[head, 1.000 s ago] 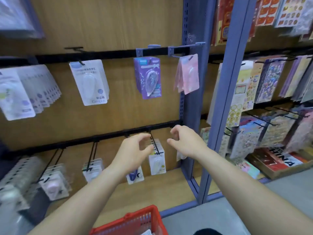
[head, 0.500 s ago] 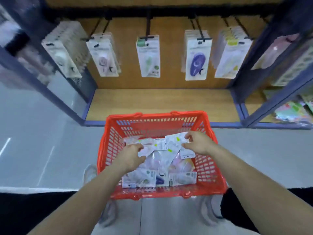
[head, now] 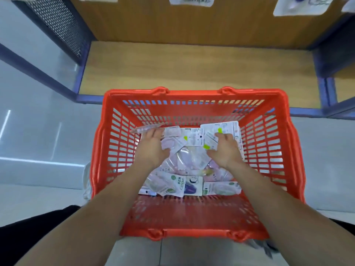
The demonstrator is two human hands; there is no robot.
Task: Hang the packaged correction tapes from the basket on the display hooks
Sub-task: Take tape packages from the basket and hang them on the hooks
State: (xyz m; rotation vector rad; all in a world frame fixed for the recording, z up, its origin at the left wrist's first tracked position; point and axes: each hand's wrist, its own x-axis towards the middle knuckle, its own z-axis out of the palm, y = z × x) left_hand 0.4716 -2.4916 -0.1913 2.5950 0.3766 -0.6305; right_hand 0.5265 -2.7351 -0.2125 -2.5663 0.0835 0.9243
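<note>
left hand (head: pixel 151 148) holds pink pack (head: pixel 148 128) | right hand (head: pixel 225 150) grips white pack (head: pixel 221 129) | both lifted from basket (head: pixel 192 92) pile, likely for hanging

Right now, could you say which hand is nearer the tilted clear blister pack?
Left. The left hand touches the blister pack; the right hand holds white cards well to its right.

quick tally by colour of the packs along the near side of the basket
green packs: 2
blue pack: 1
total: 3
The pile behind them overlaps too much to count.
</note>
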